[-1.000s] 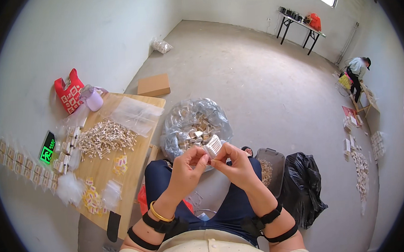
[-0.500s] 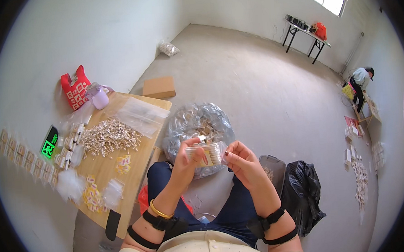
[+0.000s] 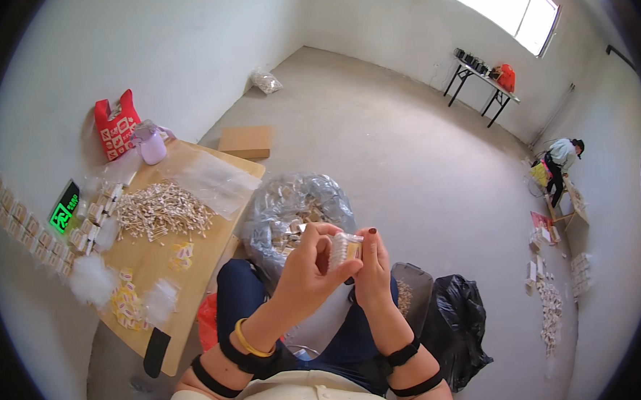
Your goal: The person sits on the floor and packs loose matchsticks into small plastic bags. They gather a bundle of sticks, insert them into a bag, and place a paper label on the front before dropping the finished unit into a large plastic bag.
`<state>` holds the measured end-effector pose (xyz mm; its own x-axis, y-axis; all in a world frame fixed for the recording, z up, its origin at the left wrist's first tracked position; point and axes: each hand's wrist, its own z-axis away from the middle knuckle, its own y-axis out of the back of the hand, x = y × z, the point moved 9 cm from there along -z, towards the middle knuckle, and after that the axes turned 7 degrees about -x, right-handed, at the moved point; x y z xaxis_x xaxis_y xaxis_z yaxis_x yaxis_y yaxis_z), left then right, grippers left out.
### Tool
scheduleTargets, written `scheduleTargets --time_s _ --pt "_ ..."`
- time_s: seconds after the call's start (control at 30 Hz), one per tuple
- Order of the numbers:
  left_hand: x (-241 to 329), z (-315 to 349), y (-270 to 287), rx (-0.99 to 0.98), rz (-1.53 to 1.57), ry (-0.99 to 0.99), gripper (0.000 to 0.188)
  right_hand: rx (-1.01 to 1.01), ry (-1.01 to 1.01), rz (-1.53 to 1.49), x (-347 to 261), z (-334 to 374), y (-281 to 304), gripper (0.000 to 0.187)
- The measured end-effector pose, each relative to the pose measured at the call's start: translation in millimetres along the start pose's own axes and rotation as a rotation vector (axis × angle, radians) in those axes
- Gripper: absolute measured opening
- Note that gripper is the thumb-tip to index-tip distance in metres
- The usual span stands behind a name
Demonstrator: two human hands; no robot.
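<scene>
A small clear bag of cotton swabs (image 3: 344,249) with a yellow card inside is between my hands, above my lap. My left hand (image 3: 311,264) grips it, thumb on the near side, fingers behind. From the other side my right hand (image 3: 372,270) presses against its end, thumb and fingers upright; part of this grip is hidden. Swab tips show at the side facing me. Just beyond my hands stands a big clear plastic sack (image 3: 263,203) with packed bags in it. On the table (image 3: 214,238) at the left lies a pile of loose cotton swabs (image 3: 163,210).
Yellow cards (image 3: 126,301), clear bags (image 3: 161,299) and a purple jug (image 3: 151,145) are on the table. A cardboard box (image 3: 245,142) lies behind it. At my right are a grey bin (image 3: 414,289) and a black bag (image 3: 461,323). Another person (image 3: 561,162) bends far right.
My hands have come closer together and turned the bag from lying sideways to end-on. My right fingers have gone from pinching its end to lying along it. The view has shifted slightly.
</scene>
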<state>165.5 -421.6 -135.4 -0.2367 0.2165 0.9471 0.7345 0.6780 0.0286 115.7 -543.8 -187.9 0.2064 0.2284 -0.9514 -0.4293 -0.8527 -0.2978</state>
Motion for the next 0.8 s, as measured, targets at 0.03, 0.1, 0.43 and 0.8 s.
scheduleTargets --time_s 0.03,0.1,0.43,0.8 --pt "6.6 0.8 -2.6 -0.034 -0.010 0.006 0.055 0.023 -0.024 -0.149 2.7 -0.7 3.2 0.041" --pt "20.7 1.3 -2.7 -0.098 -0.032 0.016 0.065 0.016 -0.044 -0.198 -1.0 -2.5 2.1 0.042" --pt "58.8 6.7 -14.8 -0.055 -0.274 -0.192 0.061 0.043 -0.002 -0.295 -11.9 0.3 -0.9 0.047" --pt "54.3 -6.4 18.1 0.220 -0.733 -0.262 0.041 0.091 0.363 0.247 -52.0 13.6 -14.8 0.037"
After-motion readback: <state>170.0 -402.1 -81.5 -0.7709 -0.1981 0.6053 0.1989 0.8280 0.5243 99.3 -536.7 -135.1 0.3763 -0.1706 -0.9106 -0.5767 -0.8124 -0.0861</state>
